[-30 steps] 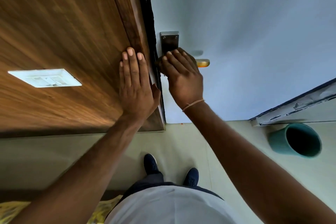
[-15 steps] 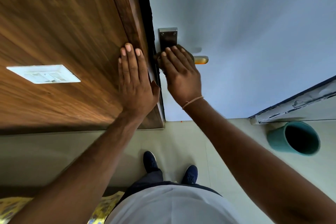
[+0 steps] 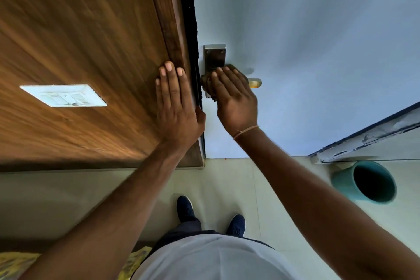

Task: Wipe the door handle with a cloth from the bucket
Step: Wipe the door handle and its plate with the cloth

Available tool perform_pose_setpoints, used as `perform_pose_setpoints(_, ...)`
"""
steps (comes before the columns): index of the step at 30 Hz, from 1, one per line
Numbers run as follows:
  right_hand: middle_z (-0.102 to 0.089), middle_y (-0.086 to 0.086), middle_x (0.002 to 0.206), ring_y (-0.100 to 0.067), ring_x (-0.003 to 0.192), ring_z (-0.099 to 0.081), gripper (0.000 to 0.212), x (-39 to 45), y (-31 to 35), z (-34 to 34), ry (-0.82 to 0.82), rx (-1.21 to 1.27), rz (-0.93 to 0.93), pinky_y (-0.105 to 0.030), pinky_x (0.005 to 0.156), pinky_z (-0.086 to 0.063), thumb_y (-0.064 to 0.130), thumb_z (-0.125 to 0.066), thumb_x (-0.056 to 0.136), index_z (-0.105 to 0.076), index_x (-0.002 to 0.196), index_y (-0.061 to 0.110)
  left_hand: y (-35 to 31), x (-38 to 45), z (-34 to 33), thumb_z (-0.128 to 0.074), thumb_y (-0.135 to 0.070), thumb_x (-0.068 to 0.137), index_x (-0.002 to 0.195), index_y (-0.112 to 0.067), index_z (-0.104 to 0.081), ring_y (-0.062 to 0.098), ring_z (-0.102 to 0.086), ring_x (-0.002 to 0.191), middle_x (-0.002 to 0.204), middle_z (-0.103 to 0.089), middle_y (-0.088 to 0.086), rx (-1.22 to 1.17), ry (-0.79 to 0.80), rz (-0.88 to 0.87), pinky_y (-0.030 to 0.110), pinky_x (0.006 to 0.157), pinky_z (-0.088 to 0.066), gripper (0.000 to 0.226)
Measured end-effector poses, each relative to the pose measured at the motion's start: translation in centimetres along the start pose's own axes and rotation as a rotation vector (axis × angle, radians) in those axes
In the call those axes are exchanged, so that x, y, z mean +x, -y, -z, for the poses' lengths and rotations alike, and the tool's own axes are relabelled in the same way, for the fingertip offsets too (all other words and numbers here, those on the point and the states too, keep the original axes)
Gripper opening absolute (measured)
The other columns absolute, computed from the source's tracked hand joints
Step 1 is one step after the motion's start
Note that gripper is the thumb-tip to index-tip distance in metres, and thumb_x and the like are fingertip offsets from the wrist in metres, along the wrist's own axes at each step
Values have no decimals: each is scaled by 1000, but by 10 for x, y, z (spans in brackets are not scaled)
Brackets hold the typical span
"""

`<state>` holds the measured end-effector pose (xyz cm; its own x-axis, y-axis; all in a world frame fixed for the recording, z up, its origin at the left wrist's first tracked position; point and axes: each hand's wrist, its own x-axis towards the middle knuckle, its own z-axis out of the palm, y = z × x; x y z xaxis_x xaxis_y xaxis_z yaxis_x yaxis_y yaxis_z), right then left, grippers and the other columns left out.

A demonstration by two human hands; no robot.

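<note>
A metal door handle (image 3: pixel 255 82) with a steel backplate (image 3: pixel 214 55) is fixed to the pale blue door (image 3: pixel 306 52). My right hand (image 3: pixel 234 100) covers most of the lever and presses a dark brownish cloth (image 3: pixel 206 83) against it; only a bit of cloth shows at the fingertips and the lever's brass tip pokes out to the right. My left hand (image 3: pixel 176 107) lies flat with its fingers together on the wooden frame (image 3: pixel 172 29) beside the door edge. The teal bucket (image 3: pixel 363 180) stands on the floor at the lower right.
A white switch plate (image 3: pixel 64 95) sits on the wood panel at left. My two dark shoes (image 3: pixel 186 208) stand on pale floor tiles. A worn ledge (image 3: pixel 368 138) runs above the bucket. Yellow fabric (image 3: pixel 16 263) shows at the bottom left.
My right hand has shifted slightly down and right along the handle with the cloth, baring more of the backplate. My left hand stays pressed on the frame.
</note>
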<state>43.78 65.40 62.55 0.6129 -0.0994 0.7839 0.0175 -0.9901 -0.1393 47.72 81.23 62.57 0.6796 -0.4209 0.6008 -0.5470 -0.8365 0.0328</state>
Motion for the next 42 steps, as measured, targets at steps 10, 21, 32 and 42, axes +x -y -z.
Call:
perform_pose_setpoints(10,-75,-17,128,-35,124,-71,35,-15,-46,24,25,-115,-50,-45,111,-53,-4,-66,92,-74,126,0,0,-1,6,-72,-29,83,166,7,-15,48,-18,163,173,-19,33,-23,24,-1,58,134,-21,107)
perform_pose_setpoints(21,-72,-15,135,-34,131,-66,32,-11,-43,20,68,-53,16,-45,115,-50,6,-52,107,-72,132,2,4,-2,7,-72,-33,83,167,5,-13,47,-18,163,174,-19,32,-27,22,-15,54,136,-17,109)
perform_pose_setpoints(32,-73,-17,131,-38,127,-65,41,-2,-19,16,125,-14,-88,-47,113,-51,2,-60,92,-70,132,2,6,-2,9,-71,-34,86,168,4,-11,46,-16,164,175,-17,30,-4,33,-23,52,136,-17,108)
perform_pose_setpoints(42,-70,-7,123,-33,111,-62,19,-17,-53,28,120,-49,-186,-39,94,-48,15,-61,100,-71,116,13,3,-2,13,-68,-35,86,168,4,-9,46,-12,165,176,-13,31,-17,70,-6,53,136,-16,108)
